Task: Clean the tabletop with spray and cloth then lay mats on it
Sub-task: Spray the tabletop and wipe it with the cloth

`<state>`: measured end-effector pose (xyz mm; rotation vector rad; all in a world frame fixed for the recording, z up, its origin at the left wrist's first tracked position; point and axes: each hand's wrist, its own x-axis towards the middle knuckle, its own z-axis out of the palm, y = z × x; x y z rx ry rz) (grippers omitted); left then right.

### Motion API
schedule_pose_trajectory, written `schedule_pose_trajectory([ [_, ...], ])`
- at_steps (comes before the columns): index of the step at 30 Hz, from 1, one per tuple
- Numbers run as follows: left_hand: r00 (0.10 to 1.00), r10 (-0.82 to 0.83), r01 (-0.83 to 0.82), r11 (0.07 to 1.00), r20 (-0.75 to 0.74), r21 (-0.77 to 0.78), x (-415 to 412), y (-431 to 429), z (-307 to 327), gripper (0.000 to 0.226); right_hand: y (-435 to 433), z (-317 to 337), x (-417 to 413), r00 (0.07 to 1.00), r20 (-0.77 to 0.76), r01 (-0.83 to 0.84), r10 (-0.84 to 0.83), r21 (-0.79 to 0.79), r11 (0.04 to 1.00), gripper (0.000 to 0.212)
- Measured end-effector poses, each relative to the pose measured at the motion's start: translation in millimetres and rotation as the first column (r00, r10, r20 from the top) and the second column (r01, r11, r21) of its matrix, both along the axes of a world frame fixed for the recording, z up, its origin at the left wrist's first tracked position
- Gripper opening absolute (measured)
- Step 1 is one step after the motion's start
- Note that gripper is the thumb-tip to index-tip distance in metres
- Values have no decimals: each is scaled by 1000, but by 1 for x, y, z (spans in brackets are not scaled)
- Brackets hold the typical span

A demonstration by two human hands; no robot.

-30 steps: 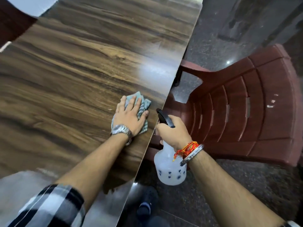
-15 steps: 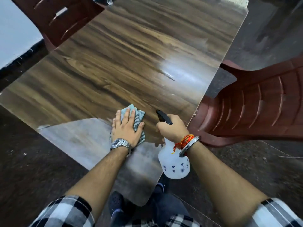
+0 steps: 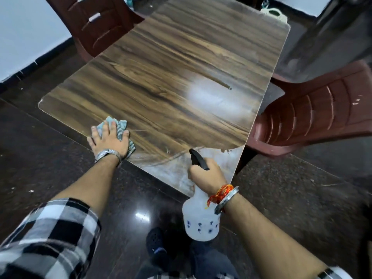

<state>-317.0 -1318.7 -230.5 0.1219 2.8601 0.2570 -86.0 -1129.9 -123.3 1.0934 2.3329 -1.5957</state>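
Note:
A wood-grain tabletop (image 3: pixel 165 77) fills the middle of the view. My left hand (image 3: pixel 109 138) presses flat on a crumpled blue-grey cloth (image 3: pixel 120 127) at the table's near left edge, fingers spread. My right hand (image 3: pixel 207 175) grips the black trigger head of a white spray bottle (image 3: pixel 199 220), held over the near corner with the nozzle pointing across the table. The bottle's body hangs below the table edge. No mats are in view.
A dark red plastic chair (image 3: pixel 314 115) stands close against the table's right side, and another red chair (image 3: pixel 96 27) at the far left. A white object (image 3: pixel 273 14) sits past the far corner. Dark stone floor (image 3: pixel 50 158) surrounds the table.
My left hand and the cloth have slid left along the near edge. The view has pulled back, showing the whole tabletop. My right hand still holds the bottle at the near corner.

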Motion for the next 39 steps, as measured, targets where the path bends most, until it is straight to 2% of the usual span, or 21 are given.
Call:
schedule_pose_trajectory([
  [3,1000,-11,11,1000,-13,6,1,1,1,69,-18,6,7,996,-48,79,-78,27,997,10],
  [7,992,-118,118,993,-54,-4,16,6,1,67,-20,15,23,988,33,148,-150,31,988,13],
  [10,962,-266,265,964,-60,-25,57,36,0,67,-12,12,34,990,71,120,-123,41,992,14],
  [14,927,-370,371,929,-58,10,109,71,-2,69,-7,11,49,990,81,115,-118,40,993,16],
  [17,909,-410,413,910,-71,33,143,88,-3,71,2,9,66,967,113,219,-228,86,972,18],
  [20,909,-410,414,909,-75,50,172,108,-2,70,17,7,77,960,113,242,-256,118,963,31],
  [23,916,-395,398,915,-65,58,186,127,-3,69,34,10,87,972,74,215,-223,100,971,17],
  [25,908,-417,419,906,-49,54,187,145,-2,69,47,7,93,973,41,221,-226,98,970,16],
  [30,845,-531,534,843,-64,62,176,215,-4,68,73,-3,106,959,14,283,-284,71,957,12],
  [34,747,-660,663,749,-76,14,174,272,-6,68,96,-10,114,949,-10,317,-317,12,948,12],
  [39,669,-742,742,670,-46,-21,178,313,-5,67,121,-22,122,940,11,342,-342,28,939,12],
])
